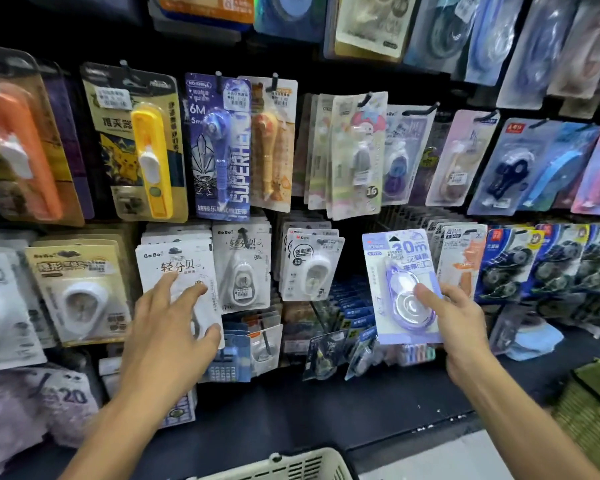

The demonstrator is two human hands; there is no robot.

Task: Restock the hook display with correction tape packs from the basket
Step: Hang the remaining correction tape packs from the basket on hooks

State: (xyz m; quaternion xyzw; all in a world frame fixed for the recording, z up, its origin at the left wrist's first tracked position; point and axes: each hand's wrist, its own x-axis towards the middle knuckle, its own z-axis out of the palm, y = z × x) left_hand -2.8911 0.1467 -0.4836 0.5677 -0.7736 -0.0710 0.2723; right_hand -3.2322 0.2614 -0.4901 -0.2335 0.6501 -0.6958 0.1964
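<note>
Hands were both raised at the hook display, lower row. Right hand gripped a lilac correction tape pack marked "30m": forefinger lay across the clear blister, thumb hidden behind the card. Pack was held upright, its hang-hole up near a bare stretch of the display's lower row, just right of the white-dispenser packs and just left of an orange-printed pack. Could not tell whether the hole was on a hook.

Left hand, well to the left of the lilac pack, had fingers spread and nearly straight, resting flat against a white pack with "BoBo" printed on it that hung in the same row. It gripped nothing.

Basket, pale plastic with slotted sides, sat below the display at the bottom edge of view, between the two forearms; only its rim showed, contents not visible.

Upper row of the display was crowded with carded packs, among them a yellow dispenser pack, far up-left of the lilac pack.
</note>
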